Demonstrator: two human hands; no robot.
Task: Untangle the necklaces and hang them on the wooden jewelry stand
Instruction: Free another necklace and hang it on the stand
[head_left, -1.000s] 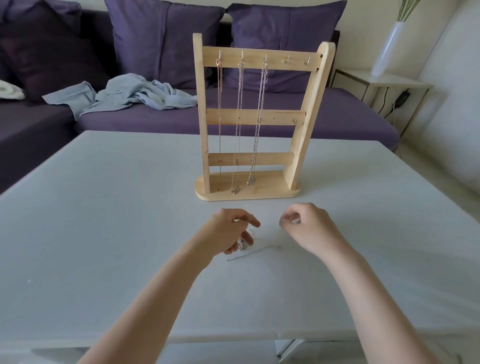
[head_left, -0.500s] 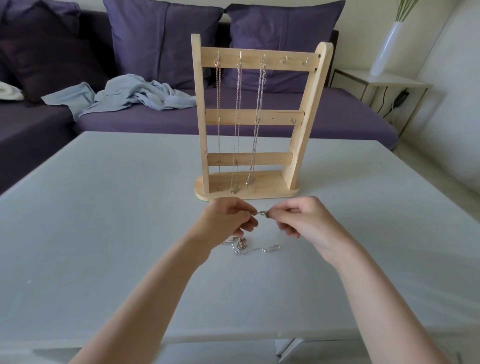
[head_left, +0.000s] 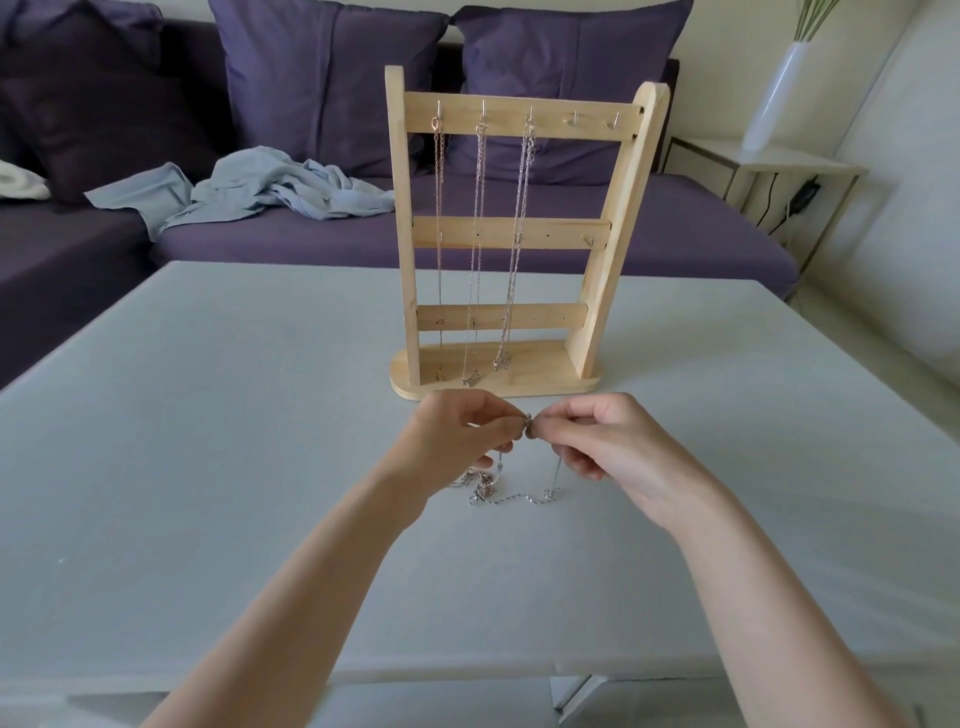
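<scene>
Silver necklace (head_left: 511, 493): ends raised, slack and small tangle on table (head_left: 208, 415) just before wooden jewelry stand (head_left: 511, 228).
Left hand (head_left: 457, 441), right hand (head_left: 602, 441): fingertips meet, pinching its clasp ends.
Stand: three chains hung, left hooks; two right hooks bare.
Remaining, by estimate: free tangle, hang.

This is a home living room: behind the pale table (head_left: 208, 415) runs a purple sofa (head_left: 675, 223) with matching cushions (head_left: 332, 78), a crumpled blue garment (head_left: 270, 187) on its seat, and a white vase (head_left: 774, 98) on a side table (head_left: 753, 158) to its right.
</scene>
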